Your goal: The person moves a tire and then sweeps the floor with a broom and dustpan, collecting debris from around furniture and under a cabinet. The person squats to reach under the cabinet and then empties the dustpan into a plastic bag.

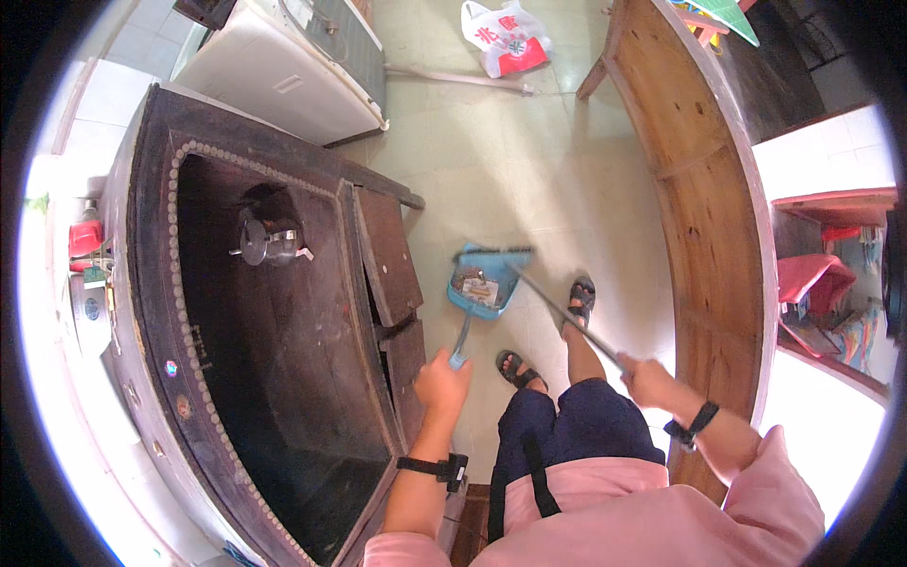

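My left hand (443, 383) grips the light-blue handle of a blue dustpan (504, 303), which rests on the tiled floor before my feet. Inside the dustpan lie a flat pale scrap (479, 290) and other small debris. My right hand (648, 380) is closed around the thin shaft of a broom (567, 312). That shaft slants down to the left, and the blurred dark broom head (496, 254) lies across the far edge of the pan. Whether the bristles touch the debris cannot be made out.
On my left stands a dark wooden cabinet (368, 404) holding a metal pot (273, 242). A wooden piece of furniture (701, 234) curves along my right. Further off are a white appliance (283, 85), a pale hose (460, 76) and a plastic bag (506, 39) on the floor.
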`<state>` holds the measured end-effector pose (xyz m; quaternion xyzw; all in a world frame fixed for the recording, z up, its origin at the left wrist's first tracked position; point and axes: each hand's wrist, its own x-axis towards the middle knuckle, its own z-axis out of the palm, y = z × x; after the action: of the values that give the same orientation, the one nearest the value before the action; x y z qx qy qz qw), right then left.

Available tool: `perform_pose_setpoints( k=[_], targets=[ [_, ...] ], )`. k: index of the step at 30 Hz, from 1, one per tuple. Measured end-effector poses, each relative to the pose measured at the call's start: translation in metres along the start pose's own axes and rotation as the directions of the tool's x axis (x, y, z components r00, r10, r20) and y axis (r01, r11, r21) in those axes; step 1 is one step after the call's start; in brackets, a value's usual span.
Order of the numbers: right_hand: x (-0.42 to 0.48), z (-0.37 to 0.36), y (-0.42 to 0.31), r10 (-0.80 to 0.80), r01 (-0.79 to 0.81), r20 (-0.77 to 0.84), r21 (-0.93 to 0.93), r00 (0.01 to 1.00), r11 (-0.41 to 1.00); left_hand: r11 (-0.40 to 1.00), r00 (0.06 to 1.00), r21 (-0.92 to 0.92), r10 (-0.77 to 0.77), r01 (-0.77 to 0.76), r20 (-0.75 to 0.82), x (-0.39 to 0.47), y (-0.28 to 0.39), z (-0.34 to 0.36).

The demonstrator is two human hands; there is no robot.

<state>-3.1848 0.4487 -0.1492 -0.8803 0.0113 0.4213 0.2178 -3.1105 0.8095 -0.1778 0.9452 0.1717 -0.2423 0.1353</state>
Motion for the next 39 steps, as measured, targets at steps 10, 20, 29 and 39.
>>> perform_pose_setpoints(
  k=[10,20,29,39],
  targets=[
    [0.103,0.034,0.009,-0.097,0.092,-0.137,-0.045,0.986,0.995,1.0,1.0,-0.025,-0.018,0.018,0.001,-0.04,-0.042,0.006],
    [-0.046,0.087,-0.022,0.112,-0.157,0.177,0.27,0.978,0.95,1.0,0.999,-0.018,-0.018,0.018,-0.042,-0.041,-0.051,0.023],
    [-0.012,0.067,-0.007,-0.022,0.027,-0.121,0.038,0.992,0.999,0.998,1.0,-0.056,-0.018,0.017,-0.016,-0.093,-0.099,0.017],
    [-0.018,0.142,-0.04,0.069,-0.113,0.198,0.219,0.978,0.969,0.999,0.998,-0.045,-0.03,0.027,-0.052,-0.098,-0.12,0.024]
  ],
)
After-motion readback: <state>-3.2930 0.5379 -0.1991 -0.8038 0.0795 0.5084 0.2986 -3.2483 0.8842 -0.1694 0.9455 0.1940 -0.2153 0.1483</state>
